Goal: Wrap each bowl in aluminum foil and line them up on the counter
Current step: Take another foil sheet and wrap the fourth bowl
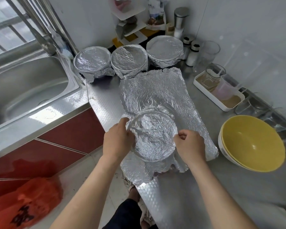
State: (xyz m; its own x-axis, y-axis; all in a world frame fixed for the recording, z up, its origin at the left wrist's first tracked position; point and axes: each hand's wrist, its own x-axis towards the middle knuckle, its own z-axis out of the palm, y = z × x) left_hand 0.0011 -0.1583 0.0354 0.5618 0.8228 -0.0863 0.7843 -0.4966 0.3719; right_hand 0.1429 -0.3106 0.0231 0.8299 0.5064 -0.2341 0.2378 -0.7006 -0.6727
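The left hand has its fingers curled round the left rim of the round bowl covered in crinkly silver foil. The right hand pinches that bowl's foil at the right rim, with its fingers curled in.

The bowl sits on the near end of a big wrinkled sheet of silver aluminum foil, close to the front edge of the shiny steel counter. The near corner of the sheet hangs a little over that edge. The far end of the sheet comes right up to three foil-wrapped bowls, which stand side by side in a row at the back.

There is bare counter to the right of the sheet, up to the stacked yellow bowls. There is more bare counter in front of them. To the left is only a thin strip of counter, and then the steel sink.

The foil hides the held bowl's colour. The left fingertips are tucked behind the rim. The clear glass jars at the right are blurry. The orange plastic bag is cut off at the bottom left.
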